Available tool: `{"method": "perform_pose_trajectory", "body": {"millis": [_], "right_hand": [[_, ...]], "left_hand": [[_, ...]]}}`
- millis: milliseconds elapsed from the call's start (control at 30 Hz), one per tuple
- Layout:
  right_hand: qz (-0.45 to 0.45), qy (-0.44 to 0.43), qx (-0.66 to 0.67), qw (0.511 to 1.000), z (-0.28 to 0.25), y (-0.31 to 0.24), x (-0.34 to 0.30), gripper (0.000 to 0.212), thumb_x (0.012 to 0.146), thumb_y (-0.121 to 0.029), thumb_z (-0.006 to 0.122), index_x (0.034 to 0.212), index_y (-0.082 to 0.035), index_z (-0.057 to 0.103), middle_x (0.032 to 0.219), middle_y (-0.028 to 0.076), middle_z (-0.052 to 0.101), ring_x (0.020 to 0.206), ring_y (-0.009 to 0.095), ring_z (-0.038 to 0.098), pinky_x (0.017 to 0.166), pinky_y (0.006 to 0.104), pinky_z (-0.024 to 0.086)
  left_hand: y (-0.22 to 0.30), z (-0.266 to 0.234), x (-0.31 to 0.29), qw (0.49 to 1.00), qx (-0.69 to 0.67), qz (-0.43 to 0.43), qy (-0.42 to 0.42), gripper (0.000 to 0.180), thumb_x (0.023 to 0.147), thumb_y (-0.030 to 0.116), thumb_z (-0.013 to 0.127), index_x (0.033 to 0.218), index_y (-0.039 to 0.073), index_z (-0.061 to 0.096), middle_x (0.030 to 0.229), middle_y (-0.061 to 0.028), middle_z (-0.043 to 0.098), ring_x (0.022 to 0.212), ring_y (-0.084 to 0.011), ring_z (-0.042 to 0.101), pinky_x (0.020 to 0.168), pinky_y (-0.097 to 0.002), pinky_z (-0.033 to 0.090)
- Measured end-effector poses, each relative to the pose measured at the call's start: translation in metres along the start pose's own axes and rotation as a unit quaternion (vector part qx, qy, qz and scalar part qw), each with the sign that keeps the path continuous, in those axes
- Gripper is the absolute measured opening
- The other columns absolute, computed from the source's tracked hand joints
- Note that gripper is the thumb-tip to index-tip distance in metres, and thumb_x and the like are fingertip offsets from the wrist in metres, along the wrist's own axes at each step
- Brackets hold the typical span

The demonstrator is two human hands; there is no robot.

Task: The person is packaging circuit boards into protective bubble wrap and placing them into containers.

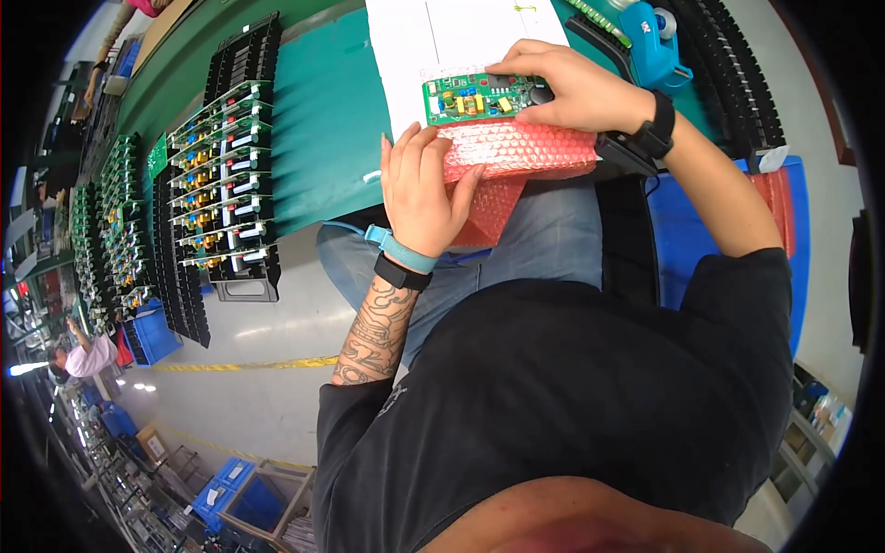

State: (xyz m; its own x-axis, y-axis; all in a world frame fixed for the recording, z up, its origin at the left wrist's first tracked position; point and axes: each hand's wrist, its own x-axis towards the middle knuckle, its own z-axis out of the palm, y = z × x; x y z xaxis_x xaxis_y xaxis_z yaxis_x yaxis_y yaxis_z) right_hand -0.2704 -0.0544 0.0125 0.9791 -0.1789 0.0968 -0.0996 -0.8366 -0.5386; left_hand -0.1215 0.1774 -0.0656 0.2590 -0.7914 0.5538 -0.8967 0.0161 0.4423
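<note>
A green circuit board (472, 103), with yellow capacitors and other parts on it, lies at the table's front edge on a white sheet (406, 55). Just in front of it, along its near edge, is red bubble wrap (521, 147), part of which hangs down over my lap. My right hand (572, 88) grips the board's right end, thumb on the near side and fingers on the far side. At the left end of the bubble wrap, my left hand (424, 189) pinches it between thumb and fingers. A blue strap circles my left wrist.
Left of me, a black rack (249, 286) holds several upright circuit boards, with more racked boards (120, 221) beyond. A blue tape dispenser (650, 41) and a black rack (737, 74) stand at the far right. A blue bin (691, 240) sits by my right side. Another person (92, 355) is at far left.
</note>
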Motion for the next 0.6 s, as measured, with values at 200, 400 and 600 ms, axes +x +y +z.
{"method": "perform_pose_trajectory", "body": {"millis": [200,400,600], "right_hand": [[0.020,0.025,0.007,0.999,0.006,-0.026,-0.022,0.059,0.078,-0.008,0.081,0.134,0.000,0.064,0.127,0.015,0.064,0.121,0.031,0.062,0.105,0.0369,0.049],[0.022,0.027,0.022,0.999,0.014,-0.021,-0.023,0.058,0.078,-0.007,0.080,0.134,0.001,0.063,0.127,0.016,0.064,0.118,0.033,0.063,0.103,0.0387,0.050],[0.020,0.054,0.010,0.998,0.026,-0.024,-0.028,0.054,0.079,-0.009,0.079,0.130,0.003,0.065,0.123,0.016,0.064,0.119,0.033,0.061,0.103,0.0395,0.049]], "left_hand": [[0.000,0.003,-0.003,0.999,-0.031,-0.017,0.033,0.057,0.077,0.028,0.089,0.115,0.001,0.056,0.122,-0.0196,0.061,0.126,-0.0436,0.056,0.112,-0.0641,0.035],[-0.002,0.006,-0.005,0.994,-0.077,-0.047,0.057,0.072,0.074,0.027,0.093,0.124,-0.001,0.049,0.121,-0.0206,0.060,0.126,-0.0443,0.057,0.112,-0.0640,0.036],[0.000,0.005,-0.004,0.996,-0.056,-0.041,0.051,0.074,0.074,0.026,0.093,0.125,-0.003,0.048,0.123,-0.0211,0.059,0.124,-0.0432,0.056,0.111,-0.0621,0.038]]}}
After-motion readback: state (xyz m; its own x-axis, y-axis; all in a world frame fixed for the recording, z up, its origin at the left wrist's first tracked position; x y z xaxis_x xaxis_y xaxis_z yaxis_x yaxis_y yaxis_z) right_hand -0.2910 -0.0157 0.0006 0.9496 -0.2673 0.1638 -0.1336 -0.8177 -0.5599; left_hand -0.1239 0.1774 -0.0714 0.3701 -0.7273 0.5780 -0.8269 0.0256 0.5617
